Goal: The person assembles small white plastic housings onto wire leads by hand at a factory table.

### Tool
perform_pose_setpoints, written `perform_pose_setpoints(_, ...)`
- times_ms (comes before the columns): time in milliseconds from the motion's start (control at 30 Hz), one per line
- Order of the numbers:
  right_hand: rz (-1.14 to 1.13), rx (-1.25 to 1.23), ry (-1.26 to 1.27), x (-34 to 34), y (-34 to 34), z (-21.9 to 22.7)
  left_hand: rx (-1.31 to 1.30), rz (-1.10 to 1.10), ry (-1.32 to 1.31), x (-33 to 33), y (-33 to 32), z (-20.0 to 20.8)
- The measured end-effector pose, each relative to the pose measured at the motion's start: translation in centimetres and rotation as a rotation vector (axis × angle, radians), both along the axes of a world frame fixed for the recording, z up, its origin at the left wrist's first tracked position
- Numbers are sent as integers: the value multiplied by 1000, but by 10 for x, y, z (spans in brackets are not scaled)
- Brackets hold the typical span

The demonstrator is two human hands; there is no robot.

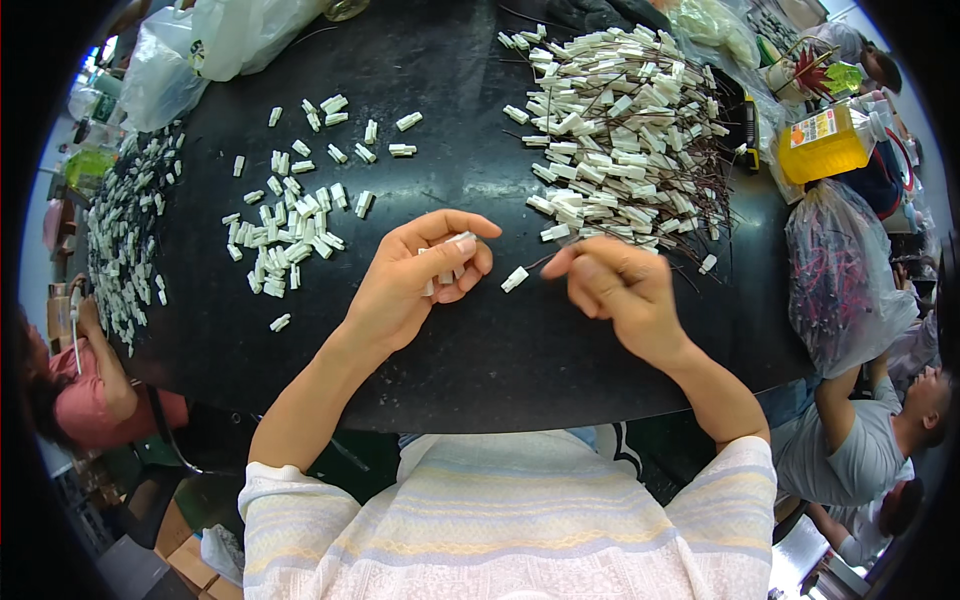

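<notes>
My left hand [425,262] is curled over the middle of the table, with a few small white plastic connector housings [446,277] held between its fingers and palm. To its right, my right hand [615,290] is closed in a pinch, slightly blurred, on a thin dark wire [541,261]. A white connector [514,279] sits at the end of that wire, in the gap between my hands. Beyond my right hand lies a large heap of white connectors with dark wires [620,130]. Loose white housings without visible wires [292,220] are scattered to the left of my left hand.
The black table [440,380] has another pile of white pieces [125,230] at its far left. Plastic bags [235,40] lie at the back left. A yellow liquid bottle [825,142] and a clear bag of pink wires [845,270] stand right. People sit at both sides.
</notes>
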State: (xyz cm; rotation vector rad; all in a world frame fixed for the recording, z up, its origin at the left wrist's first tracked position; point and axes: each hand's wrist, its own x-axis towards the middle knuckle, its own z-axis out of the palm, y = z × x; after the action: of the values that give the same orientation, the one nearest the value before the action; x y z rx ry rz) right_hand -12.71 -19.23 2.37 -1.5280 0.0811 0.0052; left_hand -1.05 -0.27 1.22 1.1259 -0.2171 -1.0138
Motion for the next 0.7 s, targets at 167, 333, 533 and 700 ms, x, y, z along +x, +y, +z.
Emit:
perform_pose_setpoints(167,56,261,191,3,11,-11,-70,16,118,1,1,0)
perform_pose_setpoints(333,-3,191,231,3,14,-14,-46,-32,240,2,2,2)
perform_pose_setpoints(533,-96,137,154,4,17,-14,-84,27,328,-4,-2,2)
perform_pose_setpoints(700,-112,173,141,5,17,-11,-153,-180,181,-1,5,-8)
